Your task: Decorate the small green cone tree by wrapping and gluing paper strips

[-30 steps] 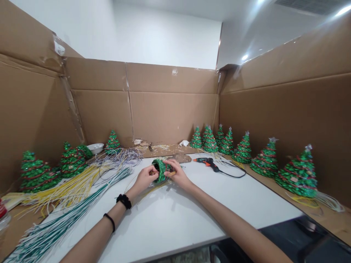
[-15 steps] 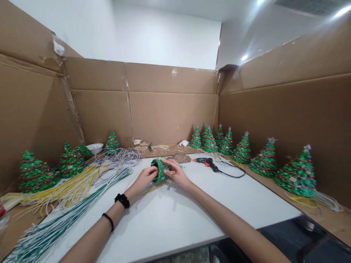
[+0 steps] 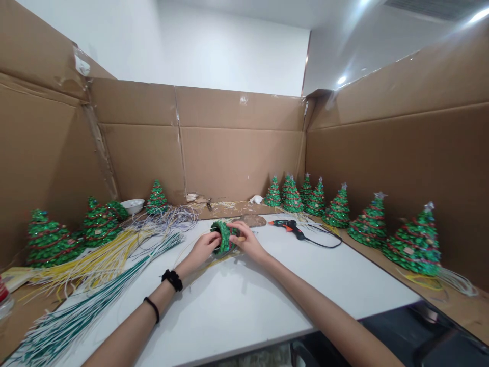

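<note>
A small green tinsel-like tree [image 3: 224, 237] lies on its side above the white board [image 3: 244, 300], its hollow base turned to the left. My left hand [image 3: 205, 248] grips the rim of that base, with fingertips at the opening. On the right side of the tree, my right hand [image 3: 248, 242] holds it near a red strand, fingers bent round it. Thin pale and yellow strands trail from beneath the tree. Its tip is hidden by my right hand.
Bundles of green-white strands [image 3: 95, 295] and yellow strands [image 3: 103, 255] lie left. A glue gun [image 3: 292, 228] with a black cable lies right of my hands, near a brown flat piece [image 3: 254, 220]. Decorated trees [image 3: 369, 221] line the right; others [image 3: 100, 224] stand left. Cardboard walls [image 3: 240, 153] enclose the table.
Both hands keep their hold on the tree, which has turned very slightly. Otherwise the view has barely shifted.
</note>
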`<state>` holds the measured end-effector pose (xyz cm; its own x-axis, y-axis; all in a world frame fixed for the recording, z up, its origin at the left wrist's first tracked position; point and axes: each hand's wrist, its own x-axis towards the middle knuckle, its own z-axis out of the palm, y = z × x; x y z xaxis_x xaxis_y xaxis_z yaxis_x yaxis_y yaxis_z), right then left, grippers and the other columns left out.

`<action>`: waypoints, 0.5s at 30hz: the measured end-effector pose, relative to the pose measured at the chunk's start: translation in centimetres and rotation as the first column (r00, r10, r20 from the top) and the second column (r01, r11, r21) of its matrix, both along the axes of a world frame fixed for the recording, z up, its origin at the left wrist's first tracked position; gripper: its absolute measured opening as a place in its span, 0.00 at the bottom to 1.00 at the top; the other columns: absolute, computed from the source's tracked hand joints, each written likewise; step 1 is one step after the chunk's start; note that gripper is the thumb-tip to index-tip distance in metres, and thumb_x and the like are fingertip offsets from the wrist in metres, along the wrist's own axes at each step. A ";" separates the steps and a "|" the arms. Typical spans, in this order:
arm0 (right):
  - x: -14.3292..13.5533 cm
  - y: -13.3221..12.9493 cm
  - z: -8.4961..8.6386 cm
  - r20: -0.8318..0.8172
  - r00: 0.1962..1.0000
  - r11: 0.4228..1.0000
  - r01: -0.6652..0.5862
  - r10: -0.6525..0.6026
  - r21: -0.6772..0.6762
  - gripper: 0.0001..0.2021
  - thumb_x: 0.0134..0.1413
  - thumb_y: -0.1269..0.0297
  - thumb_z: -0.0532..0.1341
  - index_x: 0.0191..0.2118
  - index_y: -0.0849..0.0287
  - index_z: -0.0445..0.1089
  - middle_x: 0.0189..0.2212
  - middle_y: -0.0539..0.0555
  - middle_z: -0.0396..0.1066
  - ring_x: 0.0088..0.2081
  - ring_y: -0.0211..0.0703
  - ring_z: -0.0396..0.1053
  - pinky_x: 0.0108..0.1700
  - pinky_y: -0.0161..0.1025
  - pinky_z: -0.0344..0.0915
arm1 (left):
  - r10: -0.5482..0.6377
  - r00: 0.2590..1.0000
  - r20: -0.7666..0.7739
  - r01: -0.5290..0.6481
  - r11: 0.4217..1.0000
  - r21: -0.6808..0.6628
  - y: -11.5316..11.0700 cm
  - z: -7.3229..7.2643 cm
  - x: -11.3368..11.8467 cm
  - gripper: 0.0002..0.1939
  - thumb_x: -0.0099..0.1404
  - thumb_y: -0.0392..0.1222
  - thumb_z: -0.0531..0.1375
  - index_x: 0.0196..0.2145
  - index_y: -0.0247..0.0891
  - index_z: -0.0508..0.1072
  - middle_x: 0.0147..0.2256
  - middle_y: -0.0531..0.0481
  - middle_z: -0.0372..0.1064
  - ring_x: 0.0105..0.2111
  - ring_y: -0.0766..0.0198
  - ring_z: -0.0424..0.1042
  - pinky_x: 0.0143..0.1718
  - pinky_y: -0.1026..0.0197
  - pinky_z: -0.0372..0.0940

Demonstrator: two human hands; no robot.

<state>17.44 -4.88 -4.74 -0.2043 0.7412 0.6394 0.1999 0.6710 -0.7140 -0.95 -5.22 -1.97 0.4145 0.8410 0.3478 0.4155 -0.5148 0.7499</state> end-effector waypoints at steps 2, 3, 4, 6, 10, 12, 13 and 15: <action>0.1 0.0 0.0 0.007 1.000 1.000 -0.003 0.003 -0.010 0.16 0.50 0.63 0.62 0.47 0.52 0.71 0.45 0.54 0.64 0.47 0.44 0.62 0.51 0.43 0.58 | 0.023 1.000 0.010 -0.023 1.000 0.009 0.1 -0.3 0.1 0.13 0.56 0.48 0.51 0.23 0.37 0.65 0.24 0.51 0.64 0.27 0.64 0.60 0.29 0.63 0.55; 0.1 0.0 0.0 0.010 1.000 1.000 -0.003 0.004 -0.015 0.16 0.50 0.63 0.62 0.47 0.51 0.70 0.45 0.54 0.63 0.47 0.44 0.62 0.51 0.43 0.58 | 0.033 0.999 0.015 -0.033 0.999 0.014 0.1 -0.4 0.1 0.13 0.56 0.48 0.51 0.23 0.37 0.65 0.24 0.51 0.64 0.27 0.64 0.60 0.29 0.63 0.55; 0.1 0.0 0.1 0.012 1.000 1.000 -0.004 0.004 -0.020 0.17 0.50 0.63 0.62 0.48 0.51 0.70 0.45 0.54 0.63 0.47 0.44 0.62 0.50 0.43 0.59 | 0.042 0.999 0.020 -0.042 0.999 0.019 0.2 -0.5 0.1 0.13 0.56 0.48 0.51 0.23 0.37 0.65 0.24 0.51 0.64 0.27 0.64 0.61 0.29 0.63 0.55; 0.1 -0.1 0.1 0.016 1.000 1.000 -0.005 0.005 -0.027 0.17 0.49 0.64 0.62 0.48 0.51 0.70 0.46 0.54 0.63 0.47 0.44 0.61 0.50 0.43 0.59 | 0.056 0.998 0.028 -0.057 0.998 0.028 0.2 -0.7 0.2 0.13 0.57 0.48 0.51 0.23 0.37 0.65 0.24 0.51 0.65 0.27 0.64 0.61 0.29 0.63 0.55; 0.0 -0.1 0.0 0.020 1.000 1.000 0.002 -0.001 -0.026 0.17 0.49 0.65 0.62 0.48 0.51 0.70 0.47 0.54 0.62 0.49 0.45 0.60 0.50 0.43 0.59 | 0.079 0.997 0.028 -0.080 0.996 0.046 0.2 -0.9 0.2 0.12 0.57 0.47 0.50 0.24 0.37 0.66 0.25 0.51 0.65 0.27 0.63 0.62 0.30 0.63 0.55; -0.1 0.0 -0.1 0.020 1.000 1.000 0.010 -0.010 -0.023 0.17 0.49 0.65 0.62 0.47 0.51 0.70 0.47 0.54 0.62 0.50 0.45 0.60 0.52 0.44 0.58 | 0.093 0.995 0.027 -0.094 0.994 0.049 0.1 -0.9 0.3 0.12 0.57 0.47 0.50 0.24 0.37 0.66 0.25 0.52 0.65 0.27 0.63 0.62 0.30 0.63 0.55; -0.1 0.0 -0.1 0.021 1.000 1.000 0.015 -0.014 -0.022 0.17 0.49 0.65 0.62 0.47 0.52 0.70 0.47 0.54 0.62 0.50 0.46 0.60 0.52 0.44 0.57 | 0.100 0.995 0.028 -0.102 0.994 0.051 0.0 -0.8 0.3 0.12 0.57 0.47 0.50 0.24 0.37 0.66 0.24 0.52 0.65 0.27 0.63 0.62 0.29 0.63 0.55; -0.2 0.0 -0.1 0.022 1.000 0.999 0.021 -0.021 -0.023 0.17 0.49 0.65 0.62 0.48 0.51 0.70 0.46 0.54 0.62 0.50 0.46 0.60 0.52 0.44 0.57 | 0.117 0.993 0.029 -0.118 0.991 0.057 -0.1 -0.8 0.4 0.12 0.57 0.47 0.50 0.24 0.37 0.65 0.24 0.52 0.65 0.26 0.64 0.62 0.29 0.63 0.55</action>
